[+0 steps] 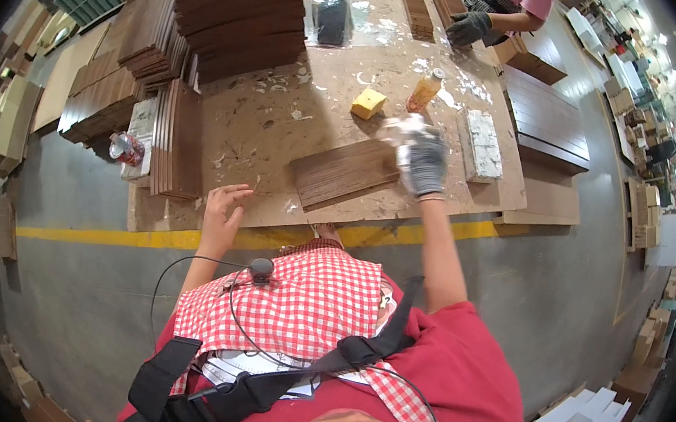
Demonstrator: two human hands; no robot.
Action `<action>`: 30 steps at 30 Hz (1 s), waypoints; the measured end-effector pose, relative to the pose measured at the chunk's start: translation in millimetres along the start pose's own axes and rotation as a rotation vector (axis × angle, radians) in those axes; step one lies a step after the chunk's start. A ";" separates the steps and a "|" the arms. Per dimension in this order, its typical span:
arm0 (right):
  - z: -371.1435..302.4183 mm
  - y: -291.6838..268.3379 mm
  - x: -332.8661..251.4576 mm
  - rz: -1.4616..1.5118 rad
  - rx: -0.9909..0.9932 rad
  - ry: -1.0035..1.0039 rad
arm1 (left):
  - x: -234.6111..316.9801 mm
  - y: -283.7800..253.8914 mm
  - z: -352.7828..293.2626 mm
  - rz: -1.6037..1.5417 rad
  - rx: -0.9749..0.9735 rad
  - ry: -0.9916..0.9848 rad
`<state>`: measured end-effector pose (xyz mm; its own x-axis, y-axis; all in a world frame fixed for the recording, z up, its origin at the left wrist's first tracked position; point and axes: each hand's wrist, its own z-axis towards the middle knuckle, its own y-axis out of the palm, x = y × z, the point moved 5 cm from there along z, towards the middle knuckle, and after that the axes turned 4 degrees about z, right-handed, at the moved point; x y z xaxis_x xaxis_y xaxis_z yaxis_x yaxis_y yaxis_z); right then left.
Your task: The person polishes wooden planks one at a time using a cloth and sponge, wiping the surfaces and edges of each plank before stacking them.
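My left hand [227,206] is bare and rests by the near edge of the work table [255,136], its fingers apart and holding nothing. A brown wood-grain board [340,173] lies flat on the table between my hands. On my right hand [425,167] is a grey and white knit glove. It is over the board's right end, closed on a crumpled white rag-like thing [400,129] that is blurred by motion. Just beyond stand a yellow sponge block [368,104] and a clear bottle of amber liquid [425,91].
A tall stack of brown boards [239,11] stands at the back left, with upright boards [179,141] nearer. A paint-spattered white block [483,148] lies at right. Across the table, another person's gloved hand [468,29] touches long boards [442,4]. White flakes litter the tabletop.
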<state>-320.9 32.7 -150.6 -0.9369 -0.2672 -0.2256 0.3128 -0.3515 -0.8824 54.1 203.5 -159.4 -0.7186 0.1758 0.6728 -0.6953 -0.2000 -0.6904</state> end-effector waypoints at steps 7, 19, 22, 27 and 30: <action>-60.3 95.9 -106.8 0.237 -0.176 -0.225 | 24.9 32.1 39.0 -0.034 -0.028 0.091; -6.8 -10.5 112.6 0.342 -0.215 -0.002 | 25.5 32.7 53.3 0.047 0.038 -0.015; -2.3 -2.0 59.4 0.505 -0.289 -0.283 | 26.5 59.3 61.7 0.048 0.000 -0.058; -7.1 51.5 -19.0 0.485 -0.486 -0.369 | 50.4 97.7 71.8 0.039 -0.239 -0.003; -6.4 42.6 -56.4 0.495 -0.578 -0.424 | 58.3 123.0 72.1 0.175 -0.401 -0.039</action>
<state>-255.7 38.6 -178.1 -0.5409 -0.6210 -0.5672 0.4325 0.3730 -0.8208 -72.4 119.7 -185.9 -0.8302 0.1344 0.5410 -0.5191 0.1676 -0.8381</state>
